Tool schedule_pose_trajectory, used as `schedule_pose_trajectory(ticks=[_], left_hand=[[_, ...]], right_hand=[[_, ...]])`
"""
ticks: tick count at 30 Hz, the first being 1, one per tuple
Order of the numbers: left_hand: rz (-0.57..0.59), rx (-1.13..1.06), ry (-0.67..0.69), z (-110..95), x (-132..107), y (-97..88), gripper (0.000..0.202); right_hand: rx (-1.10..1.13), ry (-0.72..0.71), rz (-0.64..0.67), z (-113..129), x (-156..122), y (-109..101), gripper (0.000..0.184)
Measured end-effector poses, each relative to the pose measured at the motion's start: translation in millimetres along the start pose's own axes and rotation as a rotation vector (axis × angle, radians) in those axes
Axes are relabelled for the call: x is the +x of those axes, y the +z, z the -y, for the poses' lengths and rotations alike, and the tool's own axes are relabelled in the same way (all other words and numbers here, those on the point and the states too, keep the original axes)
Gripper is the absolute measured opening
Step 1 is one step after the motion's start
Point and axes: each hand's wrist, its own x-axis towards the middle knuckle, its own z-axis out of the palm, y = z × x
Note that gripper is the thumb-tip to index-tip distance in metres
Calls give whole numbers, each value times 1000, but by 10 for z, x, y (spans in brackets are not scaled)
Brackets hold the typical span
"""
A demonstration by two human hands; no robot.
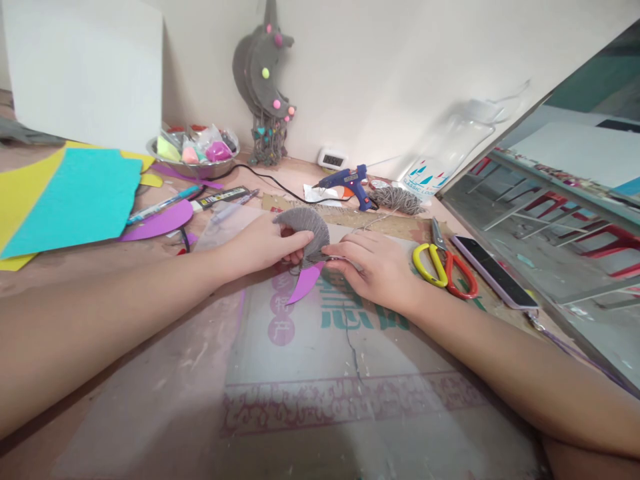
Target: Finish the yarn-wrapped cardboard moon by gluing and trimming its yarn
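In my left hand (273, 243) is a crescent moon cutout (307, 230), its upper part wrapped in grey yarn. The thumb lies across the wrapped face and the fingers curl behind it. Below the wrapping, the bare purple tip (305, 283) points down to the left. My right hand (367, 263) is closed at the crescent's right edge, thumb and forefinger pinching the grey yarn there. From near that hand, a loose strand runs back toward a ball of grey yarn (397, 199). Another thin strand (354, 350) trails down over the plastic-covered work surface (310, 413).
Right of my hands lie scissors (445, 263) and a phone (495, 272). A blue glue gun (347, 183) rests behind, near a small clock (332, 158) and a plastic bottle (440, 153). Coloured sheets (75, 200) and a metal bowl (193, 167) are at left; a moon decoration (263, 73) hangs behind.
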Motion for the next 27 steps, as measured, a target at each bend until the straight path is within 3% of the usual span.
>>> schedule_pose_trajectory(ticks=[16, 27], left_hand=[[-12, 20, -11, -27, -6, -1, 34], [13, 3, 19, -10, -12, -7, 36]], right_hand=[[-55, -18, -13, 22, 10, -4, 21], [23, 34, -39, -13, -17, 11, 22]])
